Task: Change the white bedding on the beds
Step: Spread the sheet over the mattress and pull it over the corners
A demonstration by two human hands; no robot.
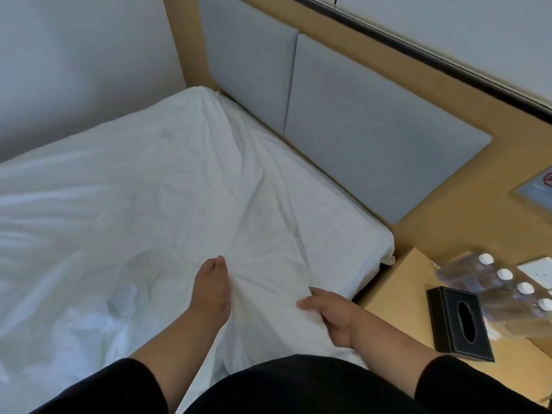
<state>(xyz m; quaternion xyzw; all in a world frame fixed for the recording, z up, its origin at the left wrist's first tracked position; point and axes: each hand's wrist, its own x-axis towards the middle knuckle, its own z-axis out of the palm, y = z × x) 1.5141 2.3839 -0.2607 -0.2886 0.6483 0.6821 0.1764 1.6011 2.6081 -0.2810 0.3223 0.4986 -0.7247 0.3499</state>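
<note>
A white sheet (143,186) lies rumpled over the bed, with creases running from the near edge toward the headboard. My left hand (210,291) pinches a raised fold of the sheet near the bed's front edge. My right hand (330,315) grips the same bunched fold from the right side, fingers curled over the cloth. The mattress corner (379,234) at the right shows a quilted white cover under the sheet.
A grey padded headboard (358,138) in a wooden frame runs along the far side. A wooden bedside table (400,282) on the right holds a black tissue box (458,321) and a pack of water bottles (495,282). A white wall (74,61) borders the left.
</note>
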